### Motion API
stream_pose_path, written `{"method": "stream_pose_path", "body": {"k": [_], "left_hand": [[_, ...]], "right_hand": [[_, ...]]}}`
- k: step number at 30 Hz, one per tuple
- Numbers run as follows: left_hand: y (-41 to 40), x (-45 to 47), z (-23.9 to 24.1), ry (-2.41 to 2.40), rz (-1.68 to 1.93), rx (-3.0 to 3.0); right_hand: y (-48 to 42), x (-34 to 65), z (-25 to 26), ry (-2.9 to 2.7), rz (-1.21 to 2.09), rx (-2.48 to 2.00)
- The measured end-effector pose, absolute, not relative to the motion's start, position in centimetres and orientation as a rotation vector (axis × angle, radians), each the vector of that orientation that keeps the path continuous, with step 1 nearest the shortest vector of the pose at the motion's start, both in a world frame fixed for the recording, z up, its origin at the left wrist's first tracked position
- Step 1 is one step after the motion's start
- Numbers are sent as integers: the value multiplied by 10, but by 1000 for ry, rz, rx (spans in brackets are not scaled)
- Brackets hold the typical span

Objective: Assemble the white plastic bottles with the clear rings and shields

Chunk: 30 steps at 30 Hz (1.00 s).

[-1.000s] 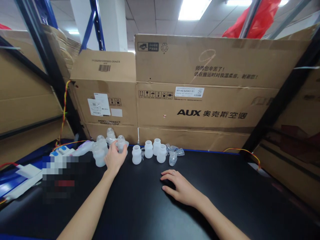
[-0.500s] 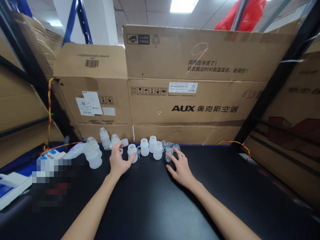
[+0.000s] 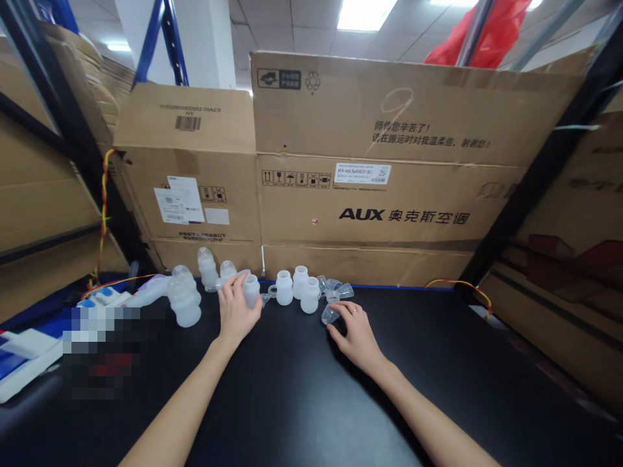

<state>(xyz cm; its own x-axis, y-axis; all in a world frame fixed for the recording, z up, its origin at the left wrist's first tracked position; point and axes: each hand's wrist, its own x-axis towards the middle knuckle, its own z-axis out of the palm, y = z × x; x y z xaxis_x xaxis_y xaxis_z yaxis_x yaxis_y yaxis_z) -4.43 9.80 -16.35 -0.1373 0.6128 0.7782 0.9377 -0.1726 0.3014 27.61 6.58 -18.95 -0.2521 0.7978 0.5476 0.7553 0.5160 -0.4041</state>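
Observation:
My left hand is wrapped round a small translucent white bottle with an open mouth, standing upright. A clear ring-like piece lies just right of it. Between my hands stand more open white bottles, one nearer and others behind or beside it. My right hand has its thumb and fingers closed on a clear plastic cap, which is tilted. Several similar clear pieces lie in a loose cluster behind it.
Left of my left hand are bottles with clear domed tops, some grouped near a white-and-blue object. A cardboard wall rises behind the black table. Dark metal posts flank it, with a red-yellow wire at right.
My left hand has closed round the bottle it was reaching over. My right hand has moved slightly nearer and now pinches a clear cap, which has tipped. The camera view has shifted slightly.

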Motion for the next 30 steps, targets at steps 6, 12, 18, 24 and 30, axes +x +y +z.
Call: {"method": "stream_pose_path", "body": {"k": [6,12,18,24,30], "left_hand": [[85,-30,-153,-1800,-1103,-1836],[73,-9,-148,-2064,-758,-1971],[77,-13,-145,-2284,-493,-1949],[78,-14,-144,-2357,-360,-1976],[78,-12,-143,-2362,-299,-1992]], "right_hand": [[60,269,-192,-1998,128,-1236],[55,266,-186,-1962,173,-1200],[52,267,-182,-1975,193,-1149],[50,267,-185,-2069,265,-1097],[47,266,-184,-2090,352,-1064]]}}
